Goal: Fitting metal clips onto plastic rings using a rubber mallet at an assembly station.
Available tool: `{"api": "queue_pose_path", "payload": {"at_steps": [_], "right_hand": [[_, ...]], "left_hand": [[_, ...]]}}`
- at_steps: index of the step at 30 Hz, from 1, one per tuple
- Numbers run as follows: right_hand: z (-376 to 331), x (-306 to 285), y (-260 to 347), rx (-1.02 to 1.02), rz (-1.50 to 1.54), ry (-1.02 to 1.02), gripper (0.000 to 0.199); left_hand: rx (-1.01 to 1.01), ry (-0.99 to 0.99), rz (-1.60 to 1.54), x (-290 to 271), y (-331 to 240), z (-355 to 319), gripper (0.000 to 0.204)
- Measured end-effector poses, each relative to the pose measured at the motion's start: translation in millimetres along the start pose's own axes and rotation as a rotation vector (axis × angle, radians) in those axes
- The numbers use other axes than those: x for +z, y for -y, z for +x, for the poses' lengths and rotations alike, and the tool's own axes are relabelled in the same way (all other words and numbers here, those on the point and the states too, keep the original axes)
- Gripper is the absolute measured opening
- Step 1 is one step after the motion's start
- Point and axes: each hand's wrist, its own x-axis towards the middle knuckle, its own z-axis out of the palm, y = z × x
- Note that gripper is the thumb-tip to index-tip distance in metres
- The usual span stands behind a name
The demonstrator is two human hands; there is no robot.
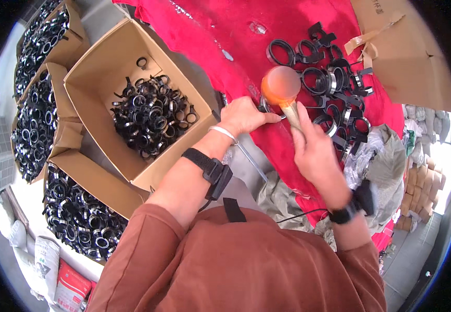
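My right hand (314,148) is wrapped around the wooden handle of a mallet (280,89). The mallet's rounded orange head is raised over the red cloth. Just left of it, my left hand (242,115) pinches a black ring part with a silver band (264,105) against the cloth-covered table (236,57). Most of that ring is hidden by my fingers and the mallet head. Several loose black ring parts (316,80) with silver bands and short tabs lie in a pile to the right of the mallet.
At my left stands an open cardboard box (103,57) partly filled with ring parts. More boxes full of ring parts (80,218) line the far left. A cardboard sheet (407,57) and crumpled plastic (384,161) are at the right. Sacks (46,260) lie at lower left.
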Motion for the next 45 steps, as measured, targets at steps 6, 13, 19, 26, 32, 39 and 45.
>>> {"api": "queue_pose_path", "payload": {"at_steps": [6,13,19,26,32,39,45], "right_hand": [[15,-22,0,-0.056,0.316,-0.175,0.045],[26,-14,-34,0.536,0.843,0.077,0.043],[-10,20,-33,0.518,1.014,-0.179,0.045],[-20,10,-23,0.478,1.128,-0.270,0.044],[-39,26,-26,0.573,1.088,-0.117,0.046],[-104,16,-40,0.439,1.119,-0.284,0.049],[-121,13,-47,0.482,1.154,-0.318,0.050]], "left_hand": [[0.025,0.036,-0.009,2,6,-1,0.074],[0.000,0.008,-0.024,-4,-11,-3,0.068],[0.064,-0.022,-0.034,6,-3,0,0.066],[0.012,-0.032,-0.061,1,6,2,0.071],[0.076,0.003,-0.130,2,6,1,0.068],[0.191,-0.278,-0.208,-75,82,-56,0.049],[0.796,-0.546,0.735,-73,-34,-25,0.040]]}}
